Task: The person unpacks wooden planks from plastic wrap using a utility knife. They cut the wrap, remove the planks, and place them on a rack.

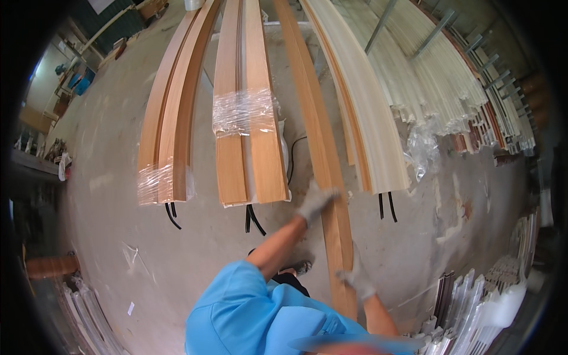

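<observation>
A long wood-coloured profile strip [329,177] runs from the far end down toward my body. My left hand [318,202], in a light grey work glove, grips it by its left edge with the fingers over its top face. Closer to me, my right hand [357,276], gloved as well, holds the same strip at its right edge. The strip's near end is hidden by my blue shirt. Left of it lies a bundle of wood-coloured profiles [229,165] wrapped in clear film [242,112].
Another film-wrapped bundle [176,118] lies at far left. Right of my strip is a stack of pale profiles [378,130]. Black straps [254,219] hang below the bundles. Racked pale lengths [438,83] fill the far right; wrapped profiles [464,302] stand near right on the concrete floor [177,266].
</observation>
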{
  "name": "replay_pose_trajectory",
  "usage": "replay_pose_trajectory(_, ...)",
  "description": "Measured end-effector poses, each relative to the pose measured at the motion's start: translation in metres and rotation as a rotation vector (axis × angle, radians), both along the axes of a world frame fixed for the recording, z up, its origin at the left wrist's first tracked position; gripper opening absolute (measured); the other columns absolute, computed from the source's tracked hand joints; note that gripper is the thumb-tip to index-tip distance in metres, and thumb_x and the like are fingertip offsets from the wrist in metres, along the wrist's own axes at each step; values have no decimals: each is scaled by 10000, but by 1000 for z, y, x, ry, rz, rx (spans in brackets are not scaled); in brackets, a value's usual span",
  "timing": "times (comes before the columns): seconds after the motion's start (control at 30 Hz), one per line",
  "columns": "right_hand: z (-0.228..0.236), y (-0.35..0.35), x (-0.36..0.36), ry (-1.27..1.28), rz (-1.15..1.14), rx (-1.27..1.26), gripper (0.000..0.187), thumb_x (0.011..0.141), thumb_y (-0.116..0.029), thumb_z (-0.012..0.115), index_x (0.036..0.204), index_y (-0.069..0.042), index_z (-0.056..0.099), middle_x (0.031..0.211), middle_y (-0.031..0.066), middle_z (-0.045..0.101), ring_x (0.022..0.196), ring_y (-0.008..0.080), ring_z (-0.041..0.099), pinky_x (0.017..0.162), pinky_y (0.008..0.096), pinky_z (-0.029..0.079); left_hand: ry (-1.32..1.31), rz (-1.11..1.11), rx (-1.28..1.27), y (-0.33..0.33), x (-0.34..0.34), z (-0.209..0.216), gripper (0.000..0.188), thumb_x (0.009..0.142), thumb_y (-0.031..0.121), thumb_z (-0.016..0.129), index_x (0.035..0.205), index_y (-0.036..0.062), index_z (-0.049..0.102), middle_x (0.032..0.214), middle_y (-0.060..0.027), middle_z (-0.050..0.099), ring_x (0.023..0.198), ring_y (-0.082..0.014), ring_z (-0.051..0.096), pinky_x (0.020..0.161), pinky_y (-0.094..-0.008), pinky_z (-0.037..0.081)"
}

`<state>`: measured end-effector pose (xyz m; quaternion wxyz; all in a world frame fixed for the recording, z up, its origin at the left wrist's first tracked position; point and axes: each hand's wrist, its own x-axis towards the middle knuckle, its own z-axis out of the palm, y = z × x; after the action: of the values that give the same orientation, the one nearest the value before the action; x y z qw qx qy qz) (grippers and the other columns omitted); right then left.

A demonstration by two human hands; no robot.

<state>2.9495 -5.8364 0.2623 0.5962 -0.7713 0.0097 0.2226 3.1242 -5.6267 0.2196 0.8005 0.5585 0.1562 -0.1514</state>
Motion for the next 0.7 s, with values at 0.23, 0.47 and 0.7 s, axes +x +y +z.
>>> replay_pose_trajectory(0.23, -2, 26, 14, 28, -139, -37, 929, 747, -161, 882, 1497, 8, 360, 1350, 170, 602, 1180, 277, 630, 996, 372, 514, -238, 192, -133, 18, 13, -16, 825, 975, 577, 591, 1483, -24, 343, 1348, -162, 543, 1262, -259, 515, 1056, -373, 419)
replay_pose_trajectory(0.47, -10, 88, 168, 49, -134, 103, 780, 746, -117, 870, 1397, 10, 460, 1226, 147, 655, 1080, 230, 656, 912, 346, 552, 69, -278, -128, 15, -140, -5, 1057, 858, 552, 749, 1579, 17, 193, 1526, -175, 408, 1422, -263, 390, 1159, -397, 349)
replay_pose_trajectory(0.7, -6, 144, 285, -36, -79, -8, 830, 813, -244, 846, 1470, 20, 414, 1297, 180, 623, 1138, 258, 637, 952, 354, 527, 57, 51, -76, -12, -100, 7, 861, 786, 293, 869, 1442, 3, 394, 1319, -160, 594, 1197, -252, 588, 1026, -376, 489)
